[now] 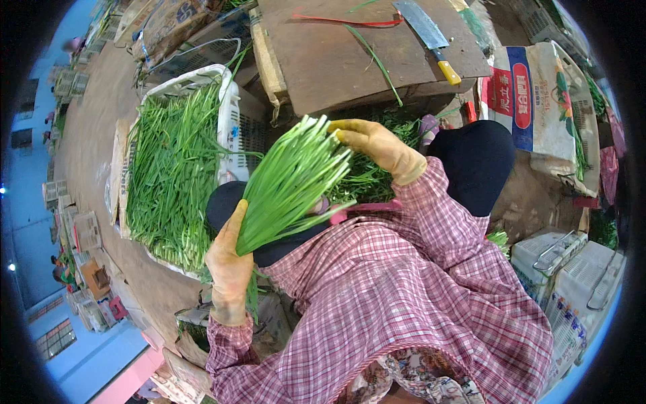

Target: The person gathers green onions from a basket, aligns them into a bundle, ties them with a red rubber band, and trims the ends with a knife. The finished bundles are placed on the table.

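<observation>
My left hand (231,267), in a pale yellow rubber glove, grips a thick bunch of green garlic chives (290,187) around its leafy part. The pale cut ends fan out towards the upper right, above my lap. My right hand (381,146), gloved alike, has its fingertips at those pale ends; the fingers are slightly apart, and I cannot tell whether they pinch any stalk. Left of my knee stands a white plastic crate (229,108) heaped with more chives (171,166). Loose green trimmings (366,179) lie between my legs, partly hidden by my right arm.
Ahead is a brown wooden board (323,65) bearing a cleaver (426,30) with a yellow handle, a red strip (348,21) and a loose leaf (376,60). A printed fertilizer sack (545,96) covers a crate at the right. Lidded crates (550,262) stand behind my right side.
</observation>
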The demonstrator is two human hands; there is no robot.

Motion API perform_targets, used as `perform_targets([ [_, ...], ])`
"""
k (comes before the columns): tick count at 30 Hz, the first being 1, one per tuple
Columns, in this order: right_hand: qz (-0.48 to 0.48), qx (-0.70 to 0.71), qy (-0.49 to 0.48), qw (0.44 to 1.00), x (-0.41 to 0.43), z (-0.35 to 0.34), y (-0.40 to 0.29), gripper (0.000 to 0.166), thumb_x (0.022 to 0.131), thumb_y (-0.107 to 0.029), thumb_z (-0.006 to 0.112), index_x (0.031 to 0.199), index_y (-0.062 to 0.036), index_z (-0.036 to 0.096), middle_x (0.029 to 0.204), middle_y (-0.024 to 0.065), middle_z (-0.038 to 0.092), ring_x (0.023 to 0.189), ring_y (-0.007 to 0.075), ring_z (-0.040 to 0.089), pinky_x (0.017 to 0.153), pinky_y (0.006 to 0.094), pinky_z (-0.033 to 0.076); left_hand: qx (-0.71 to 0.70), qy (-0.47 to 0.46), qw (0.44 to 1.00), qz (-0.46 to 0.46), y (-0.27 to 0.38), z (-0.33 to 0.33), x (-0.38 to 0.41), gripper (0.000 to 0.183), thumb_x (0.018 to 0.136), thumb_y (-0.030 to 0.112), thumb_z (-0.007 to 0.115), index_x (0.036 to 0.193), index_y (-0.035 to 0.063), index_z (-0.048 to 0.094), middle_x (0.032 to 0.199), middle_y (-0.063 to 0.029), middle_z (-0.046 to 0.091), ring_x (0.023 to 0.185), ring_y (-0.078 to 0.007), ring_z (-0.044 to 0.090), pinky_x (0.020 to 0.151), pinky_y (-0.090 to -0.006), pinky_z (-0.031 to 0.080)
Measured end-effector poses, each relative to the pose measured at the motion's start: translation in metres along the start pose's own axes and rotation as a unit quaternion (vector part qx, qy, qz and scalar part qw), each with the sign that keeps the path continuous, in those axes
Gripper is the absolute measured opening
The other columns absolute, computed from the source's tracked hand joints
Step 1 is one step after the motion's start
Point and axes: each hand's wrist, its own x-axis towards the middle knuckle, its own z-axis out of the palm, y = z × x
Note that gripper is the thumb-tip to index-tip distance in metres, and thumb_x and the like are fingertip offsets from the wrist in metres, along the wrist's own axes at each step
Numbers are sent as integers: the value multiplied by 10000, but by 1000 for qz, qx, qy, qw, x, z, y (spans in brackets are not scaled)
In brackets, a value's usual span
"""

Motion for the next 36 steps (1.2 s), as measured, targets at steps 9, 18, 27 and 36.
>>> perform_targets([
  [9,98,3,18,995,21,-4,9,311,929,-251,759,1080,20,756,954,95,763,818,174,692,709,319,548,-51,-2,999,11,0,11,3,649,781,-127,700,1381,118,654,1259,-147,713,1099,-270,723,922,-311,565],
  [18,165,134,-3,977,27,2,14,306,956,-255,717,1083,20,759,977,104,762,821,196,700,715,331,565,-24,-2,1000,-19,-7,11,0,653,789,-138,693,1388,117,649,1273,-145,710,1122,-262,715,948,-307,561],
  [27,131,31,31,990,31,13,8,339,904,-282,782,1044,26,760,931,104,760,774,189,693,681,325,549,-28,-10,999,-43,-9,17,0,613,806,-112,709,1376,109,657,1267,-158,710,1124,-286,715,937,-324,570],
  [36,142,67,79,984,41,17,16,182,895,-161,757,981,-3,783,778,74,730,629,151,639,560,294,495,-33,-8,999,-39,-17,16,-2,633,789,-119,723,1385,79,641,1281,-166,703,1141,-293,710,940,-335,572],
])
